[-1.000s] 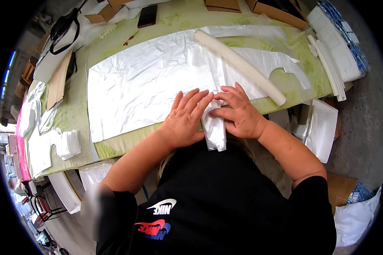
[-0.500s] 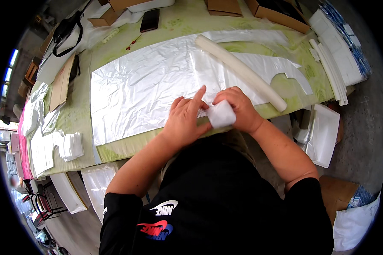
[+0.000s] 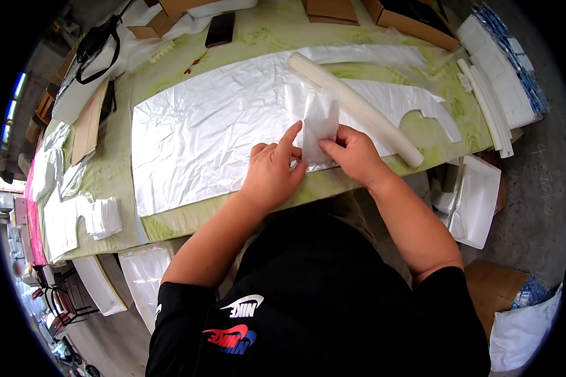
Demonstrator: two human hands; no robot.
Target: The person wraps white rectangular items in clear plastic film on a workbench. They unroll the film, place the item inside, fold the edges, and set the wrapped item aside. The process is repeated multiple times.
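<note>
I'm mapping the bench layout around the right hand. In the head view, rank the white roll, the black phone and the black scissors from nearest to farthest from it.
From the right hand:
1. White roll, lying diagonally just beyond the hand, to its right.
2. Black phone, at the table's far edge, left of centre.
3. Black scissors, at the far left corner.

A long table (image 3: 170, 221) covered in green floral cloth spans the frame, cardboard boxes (image 3: 415, 19) along its upper edge, grey concrete floor (image 3: 538, 182) at right, daylight at far left.
</note>
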